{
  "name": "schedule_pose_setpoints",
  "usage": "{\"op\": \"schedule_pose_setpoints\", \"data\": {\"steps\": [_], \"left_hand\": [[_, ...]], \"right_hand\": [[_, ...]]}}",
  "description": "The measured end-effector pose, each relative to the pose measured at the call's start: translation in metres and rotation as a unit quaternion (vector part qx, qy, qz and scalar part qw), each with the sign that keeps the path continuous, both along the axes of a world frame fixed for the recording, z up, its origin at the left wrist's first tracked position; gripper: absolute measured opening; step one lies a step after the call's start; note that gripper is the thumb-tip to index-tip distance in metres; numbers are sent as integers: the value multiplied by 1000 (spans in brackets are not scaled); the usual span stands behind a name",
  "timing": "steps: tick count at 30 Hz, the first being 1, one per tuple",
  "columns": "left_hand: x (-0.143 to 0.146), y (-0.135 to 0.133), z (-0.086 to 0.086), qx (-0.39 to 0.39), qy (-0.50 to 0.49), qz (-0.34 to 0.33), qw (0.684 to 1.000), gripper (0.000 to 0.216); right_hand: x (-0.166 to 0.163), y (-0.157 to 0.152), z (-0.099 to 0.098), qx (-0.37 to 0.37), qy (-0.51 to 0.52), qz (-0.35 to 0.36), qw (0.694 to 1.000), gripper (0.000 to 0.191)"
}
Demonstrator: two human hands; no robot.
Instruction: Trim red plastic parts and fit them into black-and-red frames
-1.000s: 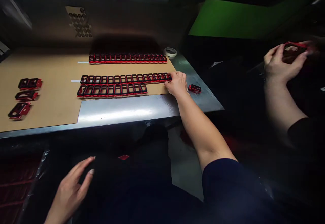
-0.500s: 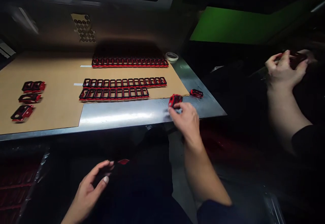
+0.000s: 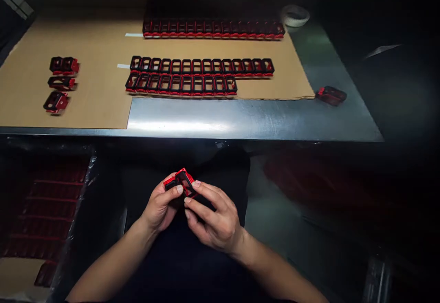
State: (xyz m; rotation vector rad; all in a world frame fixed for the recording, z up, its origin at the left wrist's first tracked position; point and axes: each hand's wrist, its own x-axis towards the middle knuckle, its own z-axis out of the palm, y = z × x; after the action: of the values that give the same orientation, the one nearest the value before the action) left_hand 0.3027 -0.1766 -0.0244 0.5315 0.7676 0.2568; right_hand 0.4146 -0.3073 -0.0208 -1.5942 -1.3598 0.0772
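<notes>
Both hands hold one small red and black frame part over my lap, below the table edge. My left hand pinches its left side with thumb and fingers. My right hand grips its right side, fingers curled round it. On the brown cardboard sheet lie three rows of the same parts: a far row, a middle row and a shorter near row.
Three loose parts lie at the cardboard's left. One single part rests on the bare metal table at right. A tape roll sits at the far right corner. A bin of red parts stands low left.
My right hand took a part from the right end of the middle row and brought it down to my lap, where my left hand joined it. The view tilted down; the co-worker's hands left view.
</notes>
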Motion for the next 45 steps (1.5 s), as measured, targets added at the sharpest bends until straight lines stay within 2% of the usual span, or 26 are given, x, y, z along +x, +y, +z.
{"op": "schedule_pose_setpoints", "data": {"steps": [1, 3, 5, 8, 12, 18, 23, 28, 32, 35, 36, 38, 40, 43, 45], "left_hand": [[-4, 1, 1, -9, -9, -11, 1000, 37], [-10, 1, 1, -31, -24, -45, 998, 39], [-15, 2, -1, -52, -41, -82, 994, 42], [-21, 2, -6, -65, -52, -114, 990, 42], [-24, 2, -12, -50, -14, -122, 991, 41], [-23, 6, -9, 67, 56, -117, 989, 47], [-23, 5, -4, 48, 71, -159, 984, 32], [-34, 5, -3, 71, 12, -209, 975, 54], [-40, 6, -4, 135, 43, -259, 955, 64], [-41, 8, -3, 187, 64, -274, 941, 61], [-42, 10, -1, 216, 66, -277, 934, 60], [-43, 13, 2, 292, 76, -292, 907, 55], [-45, 18, 5, 379, 95, -320, 863, 49], [-48, 25, 7, 500, 114, -333, 792, 42], [-49, 27, 6, 558, 99, -321, 759, 39]], "right_hand": [[3, 0, 1, 1, 43, 3, 999, 60], [8, 2, 1, -45, 151, 40, 987, 74], [11, 6, -1, -101, 257, 111, 955, 86], [11, 12, -7, -117, 334, 168, 920, 89], [7, 13, -10, -113, 341, 146, 922, 83], [10, 10, -7, -128, 252, 90, 955, 75], [10, 9, -12, -128, 204, 91, 966, 77], [7, 9, -17, -114, 193, 85, 971, 78], [7, 9, -17, -113, 183, 85, 973, 74], [9, 7, -15, -131, 206, 87, 966, 79], [10, 5, -14, -139, 238, 83, 958, 78], [14, 2, -13, -148, 341, 70, 926, 62], [18, -2, -14, -162, 467, 77, 866, 40], [21, -4, -14, -214, 607, 127, 755, 41], [20, -3, -11, -234, 649, 152, 708, 40]]}}
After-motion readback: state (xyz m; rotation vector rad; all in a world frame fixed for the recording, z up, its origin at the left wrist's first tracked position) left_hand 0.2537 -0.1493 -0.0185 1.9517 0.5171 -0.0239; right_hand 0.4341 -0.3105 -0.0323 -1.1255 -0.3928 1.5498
